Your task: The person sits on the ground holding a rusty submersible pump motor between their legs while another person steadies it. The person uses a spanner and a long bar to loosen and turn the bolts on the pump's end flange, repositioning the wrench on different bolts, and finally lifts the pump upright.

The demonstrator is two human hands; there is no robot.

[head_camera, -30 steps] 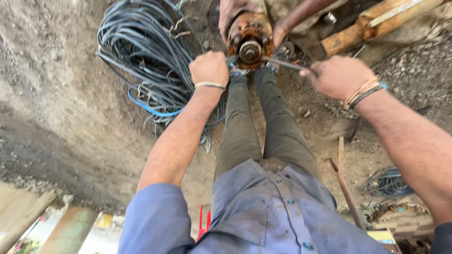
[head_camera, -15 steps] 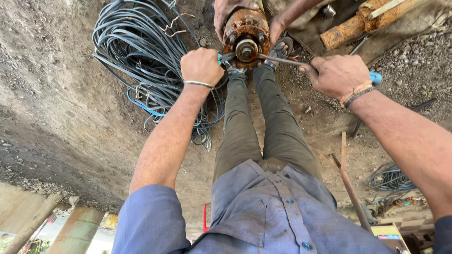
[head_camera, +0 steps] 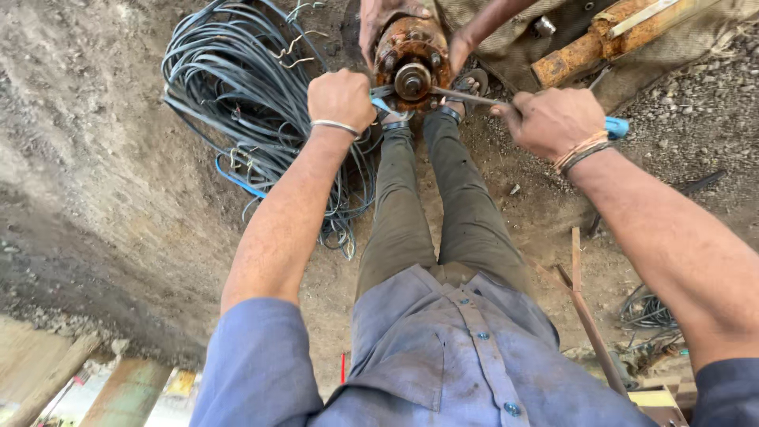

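A rusty round motor end (head_camera: 411, 59) with a shiny centre shaft lies on the dirt, and my feet are braced against it. My left hand (head_camera: 341, 99) is closed on a small blue-handled tool (head_camera: 383, 105) at the motor's left edge. My right hand (head_camera: 551, 120) grips a long tool whose thin metal shaft (head_camera: 466, 97) reaches the motor's hub. Its blue handle end (head_camera: 617, 126) sticks out behind my fist. Another person's hands (head_camera: 373, 28) hold the motor from the far side.
A large coil of dark cable (head_camera: 237, 103) lies on the ground to the left. At the upper right a rusty pipe (head_camera: 585, 47) rests on sacking. A thin metal bar (head_camera: 589, 316) and loose wire (head_camera: 648, 312) lie by my right leg.
Both my hands have edged slightly closer to the motor. The blue handle end now shows behind my right fist. The other person's hands stay on the motor.
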